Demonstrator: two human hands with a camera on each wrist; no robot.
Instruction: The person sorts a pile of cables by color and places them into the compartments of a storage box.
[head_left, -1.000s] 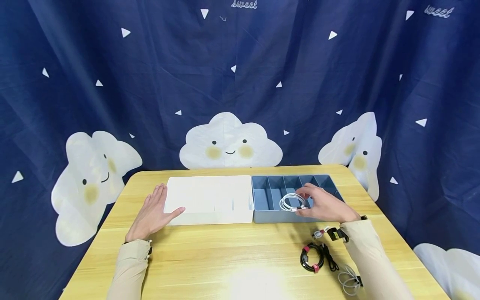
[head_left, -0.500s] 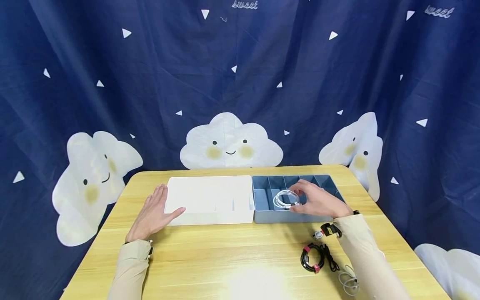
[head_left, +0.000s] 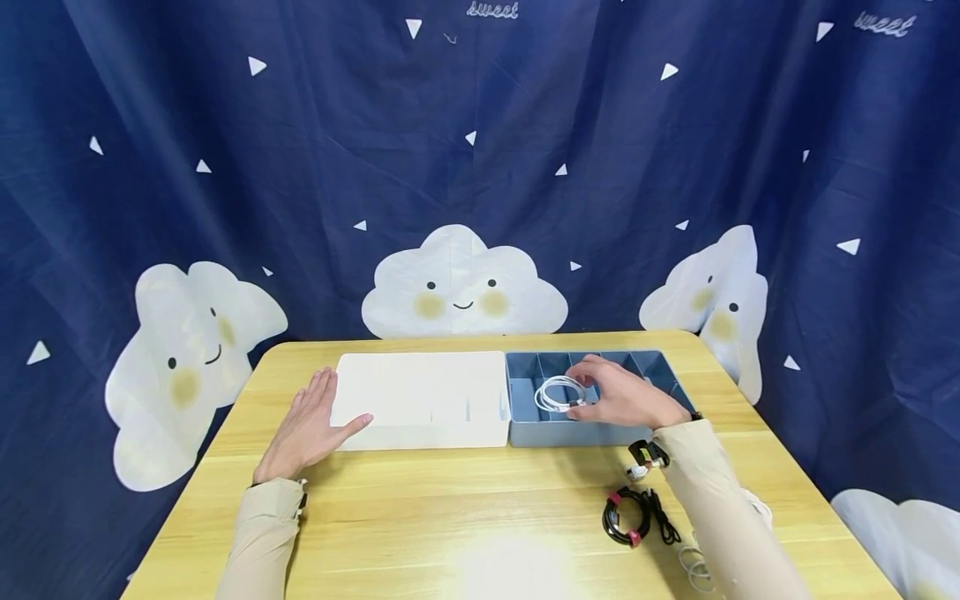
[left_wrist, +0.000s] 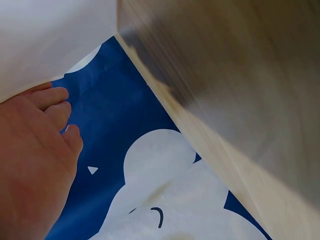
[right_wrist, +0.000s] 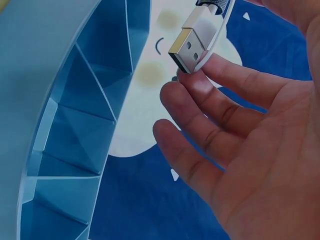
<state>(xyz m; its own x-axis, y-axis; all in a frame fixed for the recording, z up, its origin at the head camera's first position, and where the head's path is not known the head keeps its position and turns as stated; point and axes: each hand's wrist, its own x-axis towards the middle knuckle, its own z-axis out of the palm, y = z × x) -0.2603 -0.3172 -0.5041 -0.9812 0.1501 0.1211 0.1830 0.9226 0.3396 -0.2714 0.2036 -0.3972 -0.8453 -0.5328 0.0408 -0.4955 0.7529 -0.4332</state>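
A coiled white USB cable [head_left: 558, 394] hangs over the blue divided box [head_left: 577, 434], pinched between the thumb and fingers of my right hand [head_left: 621, 397]. Its USB plug [right_wrist: 191, 49] points out near the fingertips in the right wrist view, beside the box's compartments [right_wrist: 75, 132]. My left hand [head_left: 303, 429] rests with straight fingers along the left side of the white box [head_left: 420, 387], thumb over its front edge. In the left wrist view that hand [left_wrist: 37, 150] shows at the white box wall [left_wrist: 55, 45], part of its fingers hidden.
On the wooden table [head_left: 450, 500], a black cable coil [head_left: 626, 517] with red ties lies beside a bundled black cable [head_left: 663, 518]. A small white cable [head_left: 636, 472] and a pale coil [head_left: 696, 570] lie near my right sleeve [head_left: 727, 508]. A dark curtain [head_left: 465, 183] hangs behind.
My right hand has moved left across the blue box with the white USB cable in it. My left hand stays in place at the white box.
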